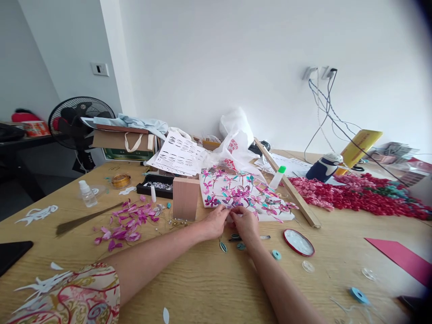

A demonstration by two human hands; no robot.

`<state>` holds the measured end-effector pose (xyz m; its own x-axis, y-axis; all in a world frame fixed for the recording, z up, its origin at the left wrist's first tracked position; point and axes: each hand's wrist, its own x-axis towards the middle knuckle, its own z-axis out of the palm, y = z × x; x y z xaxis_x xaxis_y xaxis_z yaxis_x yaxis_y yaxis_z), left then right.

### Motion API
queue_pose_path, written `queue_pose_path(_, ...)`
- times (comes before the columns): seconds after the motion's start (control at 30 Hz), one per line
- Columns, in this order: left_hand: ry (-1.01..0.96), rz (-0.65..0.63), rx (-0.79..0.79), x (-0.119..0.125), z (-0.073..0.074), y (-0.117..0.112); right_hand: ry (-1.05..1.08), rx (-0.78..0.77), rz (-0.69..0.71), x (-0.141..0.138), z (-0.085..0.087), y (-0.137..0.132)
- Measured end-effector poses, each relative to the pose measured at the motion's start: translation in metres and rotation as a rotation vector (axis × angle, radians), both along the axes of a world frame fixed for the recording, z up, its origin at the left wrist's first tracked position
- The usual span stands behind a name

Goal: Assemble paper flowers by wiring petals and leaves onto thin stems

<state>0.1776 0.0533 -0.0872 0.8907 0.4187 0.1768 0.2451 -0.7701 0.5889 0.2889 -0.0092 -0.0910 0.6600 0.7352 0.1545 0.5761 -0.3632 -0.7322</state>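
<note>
My left hand (216, 222) and my right hand (245, 223) meet at the front edge of a white board (280, 217) covered with pink, purple and teal flower sprigs (238, 193). The fingertips of both hands are pinched close together; what lies between them is too small to make out. Just below my left hand, a teal leaf on a thin stem (223, 246) shows over the table. Beside my right wrist are a dark slim tool (235, 238), partly hidden, and a teal spool (276, 254).
Loose pink petals (130, 220) and a wooden block (185, 198) are to the left. A green-capped bottle (277, 177), a wooden bar (290, 189) and a red-rimmed round dish (299, 242) lie to the right. Red and pink flower bunches (364, 193) fill the far right.
</note>
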Motion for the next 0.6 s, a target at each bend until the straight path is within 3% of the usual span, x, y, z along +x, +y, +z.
queue_pose_path(0.4, -0.010, -0.008, -0.022, 0.002, -0.003, 0.004, 0.114, 0.017, 0.025, -0.003, 0.004, -0.002)
queue_pose_path(0.6, 0.026, -0.056, 0.012, -0.005, 0.007, 0.001, 0.202, -0.026, 0.039, -0.010, 0.015, -0.010)
